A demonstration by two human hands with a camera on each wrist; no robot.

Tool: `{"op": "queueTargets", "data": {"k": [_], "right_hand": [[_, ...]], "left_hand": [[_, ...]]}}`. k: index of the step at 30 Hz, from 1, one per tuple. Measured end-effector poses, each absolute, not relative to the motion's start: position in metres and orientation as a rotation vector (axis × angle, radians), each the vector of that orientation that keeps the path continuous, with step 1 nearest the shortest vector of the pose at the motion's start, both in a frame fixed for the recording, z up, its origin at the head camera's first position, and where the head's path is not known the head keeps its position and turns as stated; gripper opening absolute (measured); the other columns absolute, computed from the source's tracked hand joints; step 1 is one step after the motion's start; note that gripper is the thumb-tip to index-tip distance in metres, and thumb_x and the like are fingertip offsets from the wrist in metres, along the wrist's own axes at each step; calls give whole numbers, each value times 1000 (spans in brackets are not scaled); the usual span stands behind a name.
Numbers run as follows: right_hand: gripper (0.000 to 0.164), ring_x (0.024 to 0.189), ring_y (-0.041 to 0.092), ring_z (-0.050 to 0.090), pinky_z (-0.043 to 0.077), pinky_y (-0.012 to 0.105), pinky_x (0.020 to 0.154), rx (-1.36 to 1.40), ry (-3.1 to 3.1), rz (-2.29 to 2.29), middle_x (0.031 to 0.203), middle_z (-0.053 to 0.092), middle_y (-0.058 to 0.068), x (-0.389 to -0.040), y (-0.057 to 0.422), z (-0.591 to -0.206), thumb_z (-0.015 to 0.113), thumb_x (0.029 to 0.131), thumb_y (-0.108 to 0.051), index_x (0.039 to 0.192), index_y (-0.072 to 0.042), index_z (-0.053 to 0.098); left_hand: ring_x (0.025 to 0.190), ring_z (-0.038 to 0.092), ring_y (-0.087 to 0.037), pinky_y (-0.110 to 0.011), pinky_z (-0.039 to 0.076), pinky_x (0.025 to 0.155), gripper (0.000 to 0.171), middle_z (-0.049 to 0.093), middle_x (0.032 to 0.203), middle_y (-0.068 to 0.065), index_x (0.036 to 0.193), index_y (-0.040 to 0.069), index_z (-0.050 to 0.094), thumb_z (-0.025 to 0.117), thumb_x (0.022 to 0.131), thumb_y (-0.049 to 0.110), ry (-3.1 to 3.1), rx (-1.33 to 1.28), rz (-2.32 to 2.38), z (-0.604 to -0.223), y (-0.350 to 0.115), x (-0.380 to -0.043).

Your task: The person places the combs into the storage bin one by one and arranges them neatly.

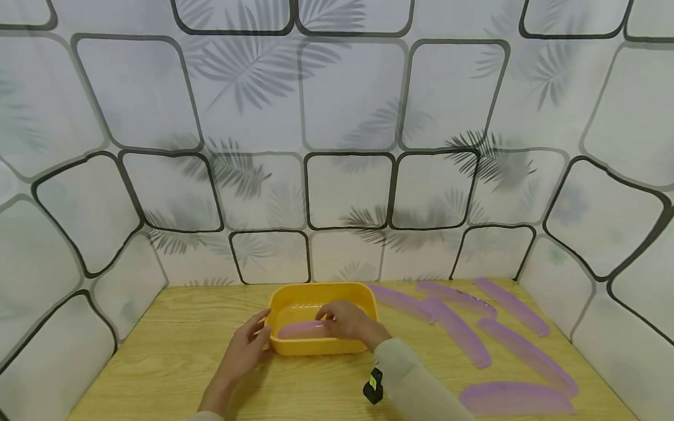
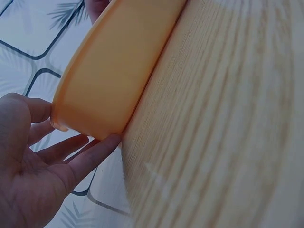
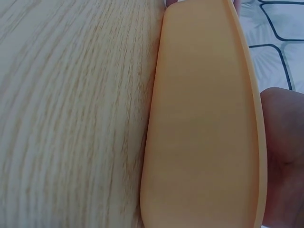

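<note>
Head view: a patterned backdrop (image 1: 342,96) encloses the pale wooden surface (image 1: 152,385), on which a shallow yellow tub (image 1: 321,347) rests near the far edge. To the tub's right lie six loose purple combs (image 1: 517,399), set at various angles. The left hand (image 1: 246,351) holds the tub's left end, its fingers closed on the corner between rim and outer wall; the left wrist view shows one fingertip at the base. A light, even hold here should keep the tub from sliding without bending its wall. The right hand (image 1: 351,322) reaches inside, its fingers appearing clamped on the right end of one more comb (image 1: 300,331), which lies lengthwise within the tub, along the near wall. Held by one end, this comb is likely to dip at the other; a firm pinch, a level carriage and clearance from the rim should serve best. Its teeth cannot be made out.
</note>
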State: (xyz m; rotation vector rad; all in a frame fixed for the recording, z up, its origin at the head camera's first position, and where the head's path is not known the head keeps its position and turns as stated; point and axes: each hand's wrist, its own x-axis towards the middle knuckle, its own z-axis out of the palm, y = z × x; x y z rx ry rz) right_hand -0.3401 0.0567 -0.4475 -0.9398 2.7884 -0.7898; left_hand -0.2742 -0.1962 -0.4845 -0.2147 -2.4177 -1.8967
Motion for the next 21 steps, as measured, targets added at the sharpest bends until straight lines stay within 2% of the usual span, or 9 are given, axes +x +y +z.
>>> {"op": "queueTargets", "data": {"k": [4,10,21], "right_hand": [[20,98,26,69,60,43,90,-908,2763,-823,111,74,15,-341,58,-446,62,101,-8,117,-6,74],[23,105,31,70,59,46,93,-909,2757,-833,116,73,16,-341,60,-442,60,103,-8,122,-6,73],[22,100,29,69,59,47,93,-943,2741,-885,116,73,16,-338,70,-430,61,102,-8,122,-3,72]], "left_hand": [[134,53,-53,-47,64,88,49,39,153,-41,156,-4,39,48,109,9,-2413,-212,-1907,-484,-196,-274],[133,54,-53,-48,64,87,49,39,153,-41,156,-4,39,48,109,9,-2410,-213,-1905,-483,-196,-273],[134,53,-52,-49,63,89,49,39,153,-41,156,-3,38,47,110,9,-2414,-212,-1910,-482,-195,-272]]}}
